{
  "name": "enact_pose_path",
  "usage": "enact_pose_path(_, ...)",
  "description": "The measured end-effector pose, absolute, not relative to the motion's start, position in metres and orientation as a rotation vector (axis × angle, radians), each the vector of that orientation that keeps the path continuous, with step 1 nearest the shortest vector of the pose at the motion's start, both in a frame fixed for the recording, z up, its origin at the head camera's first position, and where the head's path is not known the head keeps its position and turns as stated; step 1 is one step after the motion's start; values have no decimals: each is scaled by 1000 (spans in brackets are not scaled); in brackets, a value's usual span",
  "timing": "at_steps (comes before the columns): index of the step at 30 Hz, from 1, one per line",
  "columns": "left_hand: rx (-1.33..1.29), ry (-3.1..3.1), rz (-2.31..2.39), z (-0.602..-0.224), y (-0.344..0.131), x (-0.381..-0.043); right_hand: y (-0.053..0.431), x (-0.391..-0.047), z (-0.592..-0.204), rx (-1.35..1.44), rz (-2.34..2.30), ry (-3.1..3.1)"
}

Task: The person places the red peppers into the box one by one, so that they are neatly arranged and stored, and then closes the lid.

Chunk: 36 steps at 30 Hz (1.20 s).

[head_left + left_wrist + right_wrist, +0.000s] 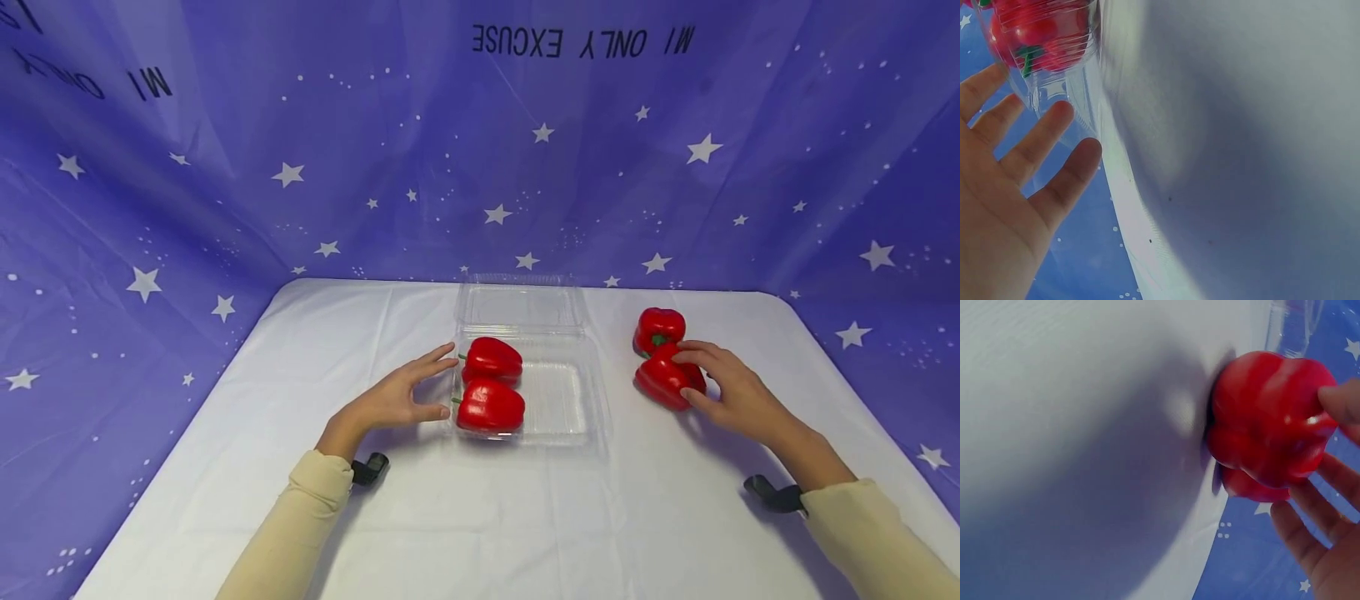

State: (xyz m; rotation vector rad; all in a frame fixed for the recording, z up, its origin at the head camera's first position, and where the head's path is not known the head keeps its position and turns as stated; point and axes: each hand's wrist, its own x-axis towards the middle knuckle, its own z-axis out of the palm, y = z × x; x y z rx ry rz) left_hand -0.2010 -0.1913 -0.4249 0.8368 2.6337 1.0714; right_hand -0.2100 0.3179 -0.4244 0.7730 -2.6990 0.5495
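A clear plastic clamshell container (pixel 558 400) lies with its lid (pixel 517 307) folded back. Inside its left half are two red bell peppers, one farther back (pixel 492 360) and one nearer (pixel 491 406), stems pointing left. My left hand (pixel 401 396) is beside the container's left wall, fingers spread and nothing in it; whether the fingertips touch the wall I cannot tell. To the right, my right hand (pixel 738 396) grips a red bell pepper (pixel 1272 419) on the table, thumb on one side and fingers on the other. Just behind it sits another red bell pepper (pixel 660 329).
A white cloth covers the table (pixel 480 525). A blue-purple curtain (pixel 420 150) with white stars and lettering hangs behind and at both sides. Black wrist bands (pixel 370 469) are on both wrists.
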Motion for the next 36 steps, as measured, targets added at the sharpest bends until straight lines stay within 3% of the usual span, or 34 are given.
enact_pose_path(14,834,2631,1066,-424,-189,-200,311,-203,-421,651,511,-2836)
enact_pose_path(36,848,2640,1077,-427,-190,-199,305,-193,-428,730,711,-2872)
